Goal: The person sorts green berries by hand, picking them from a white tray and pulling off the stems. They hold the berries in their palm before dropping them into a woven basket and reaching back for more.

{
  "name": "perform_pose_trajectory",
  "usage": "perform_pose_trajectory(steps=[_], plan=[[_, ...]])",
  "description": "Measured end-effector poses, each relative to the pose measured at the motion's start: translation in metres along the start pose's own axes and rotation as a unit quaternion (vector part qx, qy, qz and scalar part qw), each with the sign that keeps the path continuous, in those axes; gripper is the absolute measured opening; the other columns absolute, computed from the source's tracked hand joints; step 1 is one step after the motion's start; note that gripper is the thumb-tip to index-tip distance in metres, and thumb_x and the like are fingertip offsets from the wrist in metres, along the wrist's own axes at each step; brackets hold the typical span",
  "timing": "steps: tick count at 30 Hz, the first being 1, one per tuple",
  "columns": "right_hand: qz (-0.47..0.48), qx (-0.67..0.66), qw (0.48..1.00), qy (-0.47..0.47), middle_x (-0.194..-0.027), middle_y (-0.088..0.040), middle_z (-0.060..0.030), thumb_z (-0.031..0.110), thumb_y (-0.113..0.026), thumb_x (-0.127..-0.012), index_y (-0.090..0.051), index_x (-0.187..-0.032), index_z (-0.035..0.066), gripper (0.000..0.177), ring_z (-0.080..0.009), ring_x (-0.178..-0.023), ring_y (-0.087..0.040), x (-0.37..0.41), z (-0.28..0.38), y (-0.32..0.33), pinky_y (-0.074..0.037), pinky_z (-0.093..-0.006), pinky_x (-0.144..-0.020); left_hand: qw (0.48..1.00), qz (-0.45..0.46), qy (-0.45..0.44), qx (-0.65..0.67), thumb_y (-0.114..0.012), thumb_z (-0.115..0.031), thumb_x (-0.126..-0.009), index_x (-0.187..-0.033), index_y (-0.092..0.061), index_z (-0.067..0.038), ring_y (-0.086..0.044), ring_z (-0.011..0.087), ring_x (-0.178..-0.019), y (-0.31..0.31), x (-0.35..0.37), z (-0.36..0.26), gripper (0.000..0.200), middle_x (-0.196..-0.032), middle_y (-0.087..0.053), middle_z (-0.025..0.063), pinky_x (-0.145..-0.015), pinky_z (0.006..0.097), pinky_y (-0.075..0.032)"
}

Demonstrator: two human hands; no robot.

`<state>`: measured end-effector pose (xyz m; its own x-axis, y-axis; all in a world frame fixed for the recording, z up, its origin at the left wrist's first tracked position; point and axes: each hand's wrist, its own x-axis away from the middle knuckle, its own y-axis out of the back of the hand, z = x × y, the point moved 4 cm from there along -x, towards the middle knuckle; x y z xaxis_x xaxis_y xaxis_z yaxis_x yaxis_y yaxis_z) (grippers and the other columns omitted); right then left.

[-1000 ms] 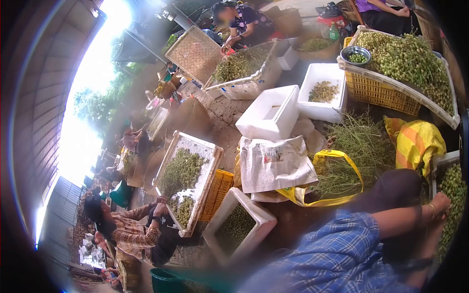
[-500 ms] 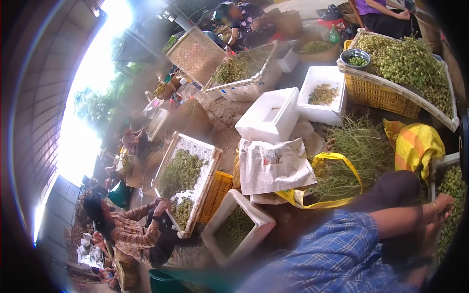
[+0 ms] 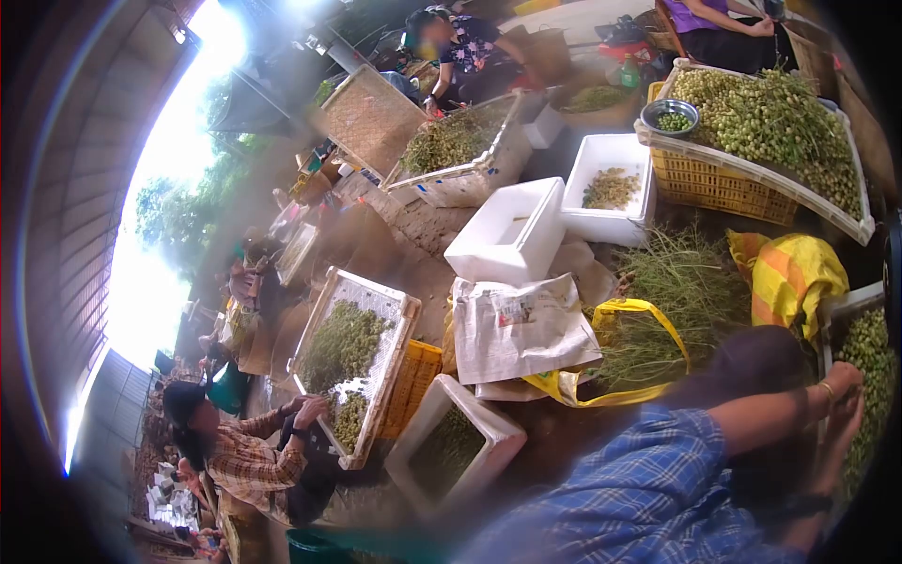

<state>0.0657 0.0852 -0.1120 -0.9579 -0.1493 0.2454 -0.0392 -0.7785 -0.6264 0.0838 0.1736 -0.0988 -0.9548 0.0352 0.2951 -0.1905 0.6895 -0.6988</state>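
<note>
My left hand [image 3: 843, 378], with a gold bracelet at the wrist, is closed near the right edge of the view. My right hand [image 3: 847, 419] is up against it from below, its fingers curled and partly hidden; a dark band is on that forearm. Whatever the fingers hold is too small to make out. Both hands are over or beside a pale box [image 3: 857, 297] at the far right, filled with small round green fruits [image 3: 869, 362]. A blue plaid sleeve [image 3: 648, 451] covers my left upper arm.
Stalks [image 3: 676, 291] lie beside a yellow-handled bag [image 3: 615, 388] and a yellow-orange sack [image 3: 799, 273]. White foam boxes [image 3: 503, 240] stand beyond. A fruit-loaded tray [image 3: 770, 183] rests on a yellow crate [image 3: 719, 179]. A co-worker [image 3: 249, 461] handles fruit at another tray [image 3: 404, 310].
My hands have lifted slightly away from the fruit and turned, now close together. The view has shifted a little. A co-worker at the left keeps working over the tray.
</note>
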Motion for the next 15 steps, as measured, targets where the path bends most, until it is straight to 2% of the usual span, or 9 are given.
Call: perform_pose_trajectory(steps=[2,5,7,9,10,11,12,13,15], plan=[[-0.011,0.002,1.000,0.015,-0.115,-0.051,-0.0055,0.035,-0.042,-0.095,-0.048,-0.122,0.003,0.042,-0.0153,-0.105,-0.051,0.001,0.007,0.005,-0.040,-0.0288,-0.087,0.999,0.002,0.048,-0.018,-0.050,-0.017,-0.080,-0.061,-0.053,-0.006,-0.043,0.0157,-0.034,-0.009,0.020,-0.014,0.022,-0.048,-0.048,0.0056,-0.029,0.0300,-0.027],[0.049,0.083,0.992,0.085,-0.111,-0.054,-0.0049,0.029,-0.049,-0.093,-0.050,-0.120,0.002,0.038,-0.0139,-0.102,-0.052,0.022,0.030,0.004,-0.041,-0.0274,-0.086,0.994,0.074,0.074,-0.016,-0.047,-0.018,-0.082,-0.063,-0.056,-0.006,-0.041,0.0144,-0.030,-0.019,0.036,-0.020,0.025,-0.045,-0.047,0.0045,-0.027,0.0294,-0.026],[0.002,0.146,0.980,0.137,-0.109,-0.055,-0.0054,0.025,-0.052,-0.092,-0.051,-0.119,0.002,0.036,-0.0136,-0.099,-0.053,0.029,0.042,0.015,-0.041,-0.0263,-0.085,0.987,0.126,0.098,-0.014,-0.044,-0.019,-0.084,-0.064,-0.059,-0.007,-0.039,0.0135,-0.028,-0.026,0.035,-0.009,0.028,-0.042,-0.046,0.0037,-0.026,0.0290,-0.025],[-0.039,0.196,0.965,0.169,-0.106,-0.057,-0.0062,0.021,-0.056,-0.090,-0.052,-0.119,0.002,0.035,-0.0135,-0.097,-0.054,0.038,0.054,0.027,-0.042,-0.0254,-0.084,0.982,0.135,0.131,-0.018,-0.045,-0.020,-0.085,-0.069,-0.061,-0.008,-0.040,0.0124,-0.029,-0.043,0.033,0.008,0.025,-0.044,-0.047,0.0038,-0.026,0.0285,-0.026],[-0.052,0.221,0.963,0.147,-0.107,-0.057,-0.0064,0.021,-0.056,-0.089,-0.052,-0.119,0.002,0.035,-0.0135,-0.097,-0.054,0.039,0.062,0.045,-0.042,-0.0257,-0.084,0.978,0.147,0.141,-0.037,-0.046,-0.020,-0.085,-0.070,-0.061,-0.008,-0.041,0.0124,-0.030,-0.049,0.038,0.009,0.024,-0.045,-0.049,0.0038,-0.027,0.0285,-0.027],[-0.092,0.241,0.952,0.166,-0.105,-0.058,-0.0058,0.020,-0.057,-0.089,-0.053,-0.117,0.002,0.034,-0.0131,-0.095,-0.054,0.041,0.068,0.065,-0.043,-0.0256,-0.082,0.973,0.161,0.156,-0.057,-0.047,-0.020,-0.085,-0.071,-0.061,-0.008,-0.043,0.0123,-0.032,-0.056,0.040,0.014,0.023,-0.047,-0.050,0.0038,-0.027,0.0284,-0.028],[-0.133,0.260,0.939,0.183,-0.103,-0.059,-0.0053,0.020,-0.057,-0.088,-0.054,-0.116,0.002,0.033,-0.0126,-0.093,-0.054,0.048,0.076,0.069,-0.044,-0.0254,-0.080,0.953,0.218,-0.155,-0.144,-0.048,-0.020,-0.084,-0.073,-0.061,-0.008,-0.045,0.0117,-0.034,-0.072,0.037,0.002,0.021,-0.051,-0.053,0.0035,-0.029,0.0275,-0.029],[-0.152,0.272,0.926,0.214,-0.098,-0.059,-0.0037,0.019,-0.058,-0.088,-0.056,-0.113,0.001,0.031,-0.0110,-0.088,-0.054,0.056,0.082,0.074,-0.043,-0.0243,-0.076,0.969,0.217,0.049,-0.105,-0.050,-0.020,-0.084,-0.077,-0.061,-0.008,-0.045,0.0107,-0.036,-0.077,0.031,0.030,0.018,-0.055,-0.054,0.0029,-0.030,0.0257,-0.029],[-0.194,0.297,0.894,0.274,-0.089,-0.059,-0.0004,0.019,-0.059,-0.087,-0.059,-0.106,0.001,0.026,-0.0078,-0.077,-0.053,0.081,0.099,0.051,-0.043,-0.0220,-0.068,0.949,0.252,0.163,-0.094,-0.053,-0.021,-0.085,-0.085,-0.062,-0.009,-0.046,0.0086,-0.041,-0.091,0.039,0.034,0.015,-0.063,-0.055,0.0016,-0.033,0.0222,-0.029]])
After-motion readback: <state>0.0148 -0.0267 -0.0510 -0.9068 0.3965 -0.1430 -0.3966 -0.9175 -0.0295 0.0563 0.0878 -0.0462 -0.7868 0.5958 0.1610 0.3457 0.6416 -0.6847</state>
